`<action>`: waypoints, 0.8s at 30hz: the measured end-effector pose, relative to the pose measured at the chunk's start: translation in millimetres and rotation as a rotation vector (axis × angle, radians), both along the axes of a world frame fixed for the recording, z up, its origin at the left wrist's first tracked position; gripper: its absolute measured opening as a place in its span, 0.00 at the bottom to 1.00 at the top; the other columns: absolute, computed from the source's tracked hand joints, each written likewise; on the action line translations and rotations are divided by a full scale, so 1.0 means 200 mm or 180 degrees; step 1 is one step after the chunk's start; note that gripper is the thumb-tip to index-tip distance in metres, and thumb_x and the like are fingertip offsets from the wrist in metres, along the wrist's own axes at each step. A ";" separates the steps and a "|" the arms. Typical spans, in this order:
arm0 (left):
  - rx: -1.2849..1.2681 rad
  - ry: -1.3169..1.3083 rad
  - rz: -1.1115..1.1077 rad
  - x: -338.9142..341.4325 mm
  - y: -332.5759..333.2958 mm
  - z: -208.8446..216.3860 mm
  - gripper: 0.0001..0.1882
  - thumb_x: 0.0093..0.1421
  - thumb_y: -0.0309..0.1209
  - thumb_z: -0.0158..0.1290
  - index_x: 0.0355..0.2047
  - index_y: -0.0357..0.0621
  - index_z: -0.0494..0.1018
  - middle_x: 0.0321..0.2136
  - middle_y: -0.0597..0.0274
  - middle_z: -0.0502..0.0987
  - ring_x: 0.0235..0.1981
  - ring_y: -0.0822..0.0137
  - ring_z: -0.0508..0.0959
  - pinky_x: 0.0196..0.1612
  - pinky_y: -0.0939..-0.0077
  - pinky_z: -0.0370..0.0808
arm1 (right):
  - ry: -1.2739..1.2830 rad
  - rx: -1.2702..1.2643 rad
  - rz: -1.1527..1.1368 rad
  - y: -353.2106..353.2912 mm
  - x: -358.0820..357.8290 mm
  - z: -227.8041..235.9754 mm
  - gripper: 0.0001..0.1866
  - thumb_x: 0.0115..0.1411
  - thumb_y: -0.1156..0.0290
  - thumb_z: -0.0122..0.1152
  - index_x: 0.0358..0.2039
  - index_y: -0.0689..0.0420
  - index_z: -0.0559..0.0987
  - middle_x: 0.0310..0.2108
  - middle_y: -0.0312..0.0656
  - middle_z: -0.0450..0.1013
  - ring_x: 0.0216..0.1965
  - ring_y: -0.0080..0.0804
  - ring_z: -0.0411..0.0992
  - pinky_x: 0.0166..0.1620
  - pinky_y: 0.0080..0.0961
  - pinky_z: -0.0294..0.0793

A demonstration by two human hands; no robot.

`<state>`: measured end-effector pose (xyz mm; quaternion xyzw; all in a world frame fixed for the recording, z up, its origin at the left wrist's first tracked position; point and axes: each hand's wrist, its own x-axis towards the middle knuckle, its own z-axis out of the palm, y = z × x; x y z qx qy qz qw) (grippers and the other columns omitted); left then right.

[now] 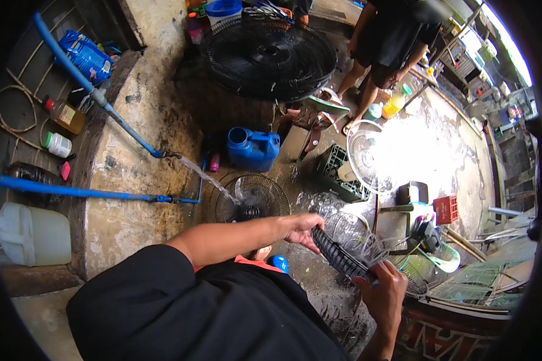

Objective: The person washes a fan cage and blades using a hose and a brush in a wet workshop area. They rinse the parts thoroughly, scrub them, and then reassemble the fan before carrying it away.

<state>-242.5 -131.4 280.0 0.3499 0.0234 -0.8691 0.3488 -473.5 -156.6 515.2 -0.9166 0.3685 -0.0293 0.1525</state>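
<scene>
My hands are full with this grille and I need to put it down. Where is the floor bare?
Both hands, left and right, hold the black fan grille. The widest bare patch is the bright wet concrete between the white fan guard and the red crate. Around the blue jerrycan, the grille under the running water and the dark crate, it is crowded.

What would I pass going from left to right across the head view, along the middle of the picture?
White jug → blue pipe → fan guard under the running water → left hand → black fan grille held in both hands → right hand → red crate.
</scene>
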 end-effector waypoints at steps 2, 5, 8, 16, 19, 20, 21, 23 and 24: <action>-0.0337 -0.0398 0.0317 0.14 -0.01 0.31 0.18 0.55 0.30 0.51 0.37 0.22 0.67 0.34 0.34 0.78 0.33 0.43 0.82 0.45 0.52 0.83 | -0.0117 -0.0379 -0.0010 0.08 0.07 0.16 0.17 0.44 0.62 0.76 0.25 0.58 0.76 0.24 0.38 0.70 0.26 0.42 0.72 0.30 0.37 0.66; -0.0900 -0.0989 0.1024 0.41 0.02 0.71 0.11 0.56 0.27 0.51 0.34 0.29 0.67 0.32 0.38 0.78 0.33 0.47 0.83 0.40 0.52 0.84 | -0.0627 -0.1255 0.0413 0.12 0.24 0.32 0.17 0.46 0.62 0.75 0.24 0.57 0.74 0.20 0.39 0.67 0.22 0.40 0.69 0.26 0.37 0.64; -0.1596 -0.1384 0.1779 0.70 0.12 0.96 0.08 0.58 0.27 0.49 0.35 0.32 0.68 0.33 0.42 0.79 0.33 0.49 0.83 0.37 0.55 0.84 | -0.0967 -0.1705 0.0915 0.07 0.45 0.41 0.16 0.52 0.63 0.72 0.22 0.57 0.72 0.19 0.38 0.65 0.20 0.35 0.66 0.23 0.32 0.62; -0.2065 -0.2327 0.3191 1.57 0.17 1.10 0.10 0.55 0.28 0.50 0.30 0.30 0.71 0.30 0.47 0.78 0.30 0.50 0.82 0.38 0.59 0.83 | -0.1982 -0.2611 0.2245 -0.51 1.41 0.30 0.13 0.48 0.65 0.72 0.26 0.56 0.75 0.27 0.39 0.69 0.35 0.38 0.69 0.39 0.36 0.68; -0.1270 -0.4058 0.2697 1.89 0.08 1.02 0.16 0.54 0.36 0.52 0.34 0.33 0.75 0.38 0.47 0.78 0.42 0.49 0.79 0.49 0.56 0.76 | -0.1718 -0.2340 0.2170 -0.70 1.78 0.09 0.12 0.50 0.62 0.68 0.27 0.54 0.76 0.29 0.37 0.68 0.38 0.37 0.69 0.47 0.37 0.65; -0.0877 -0.4701 0.2343 1.97 0.05 0.97 0.17 0.54 0.38 0.53 0.34 0.35 0.76 0.42 0.46 0.78 0.48 0.48 0.78 0.54 0.54 0.74 | -0.1683 -0.2268 0.2133 -0.74 1.89 -0.02 0.12 0.51 0.61 0.67 0.27 0.54 0.76 0.29 0.37 0.68 0.38 0.37 0.69 0.46 0.36 0.65; -0.0153 -0.5323 0.2147 2.00 0.02 0.90 0.22 0.52 0.41 0.54 0.39 0.33 0.74 0.47 0.45 0.74 0.51 0.48 0.76 0.54 0.55 0.74 | -0.1526 -0.2121 0.2017 -0.76 1.97 -0.13 0.12 0.51 0.61 0.67 0.27 0.54 0.75 0.29 0.37 0.67 0.38 0.37 0.69 0.46 0.34 0.65; 0.1363 -0.6484 0.1628 2.07 -0.04 0.80 0.34 0.50 0.47 0.55 0.49 0.30 0.70 0.58 0.44 0.66 0.56 0.48 0.70 0.54 0.56 0.73 | -0.1804 -0.1427 0.1791 -0.80 2.06 -0.32 0.16 0.48 0.59 0.71 0.34 0.53 0.80 0.36 0.36 0.71 0.45 0.39 0.68 0.50 0.39 0.61; 0.1452 -0.6157 0.1676 2.09 -0.03 0.74 0.38 0.50 0.45 0.55 0.55 0.29 0.63 0.64 0.41 0.55 0.63 0.46 0.60 0.59 0.56 0.69 | -0.2056 -0.1393 0.1605 -0.80 2.09 -0.41 0.17 0.48 0.58 0.72 0.35 0.52 0.80 0.42 0.39 0.71 0.51 0.41 0.66 0.55 0.44 0.58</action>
